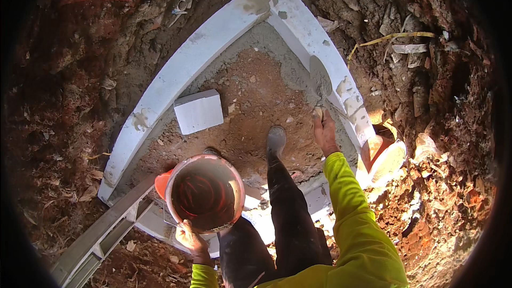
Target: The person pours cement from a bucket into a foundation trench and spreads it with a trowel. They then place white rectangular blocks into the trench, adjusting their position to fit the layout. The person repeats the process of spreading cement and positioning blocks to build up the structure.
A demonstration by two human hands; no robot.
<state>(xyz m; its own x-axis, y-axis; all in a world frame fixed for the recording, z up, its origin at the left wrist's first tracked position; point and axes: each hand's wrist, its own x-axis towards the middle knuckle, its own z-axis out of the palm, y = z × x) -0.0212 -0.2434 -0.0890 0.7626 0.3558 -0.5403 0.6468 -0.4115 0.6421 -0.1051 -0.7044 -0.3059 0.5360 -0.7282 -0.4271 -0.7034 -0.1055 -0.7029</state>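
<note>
My right hand (325, 131) is closed around the handle of a trowel (320, 77). Its mortar-smeared blade lies against the inner side of the right-hand white block wall (302, 18). Low at centre-left, my left hand (192, 241) grips the thin wire handle of an orange bucket (239, 184). The bucket is tilted so its mouth faces me, and grey mortar coats its inside. Beyond the bucket, a loose white block (199, 114) rests on the soil beside the left-hand white block wall (178, 69). Both walls meet at the far corner, where grey mortar is smeared on top.
A metal ladder (101, 234) leans in from the lower left, close to the bucket. Orange pipe pieces (380, 152) stand outside the right wall's near end. Rough earth banks surround the walls, with a yellow strap (393, 36) at the right. My boot (276, 140) stands on the soil inside.
</note>
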